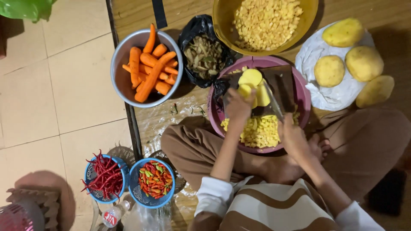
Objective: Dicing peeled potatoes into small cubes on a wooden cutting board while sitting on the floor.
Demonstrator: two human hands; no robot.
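Left hand (238,105) grips a peeled potato (252,85) on the board (284,85); right hand (292,134) is closed around a knife (272,102) cutting it, cubes (259,132) below.

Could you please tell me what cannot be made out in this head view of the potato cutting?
- Dark cutting board: near end hidden by the left hand and halved peeled potato.
- Steel knife: handle hidden inside the right hand.
- Yellow plastic bowl of diced potato: cut off by the top edge.
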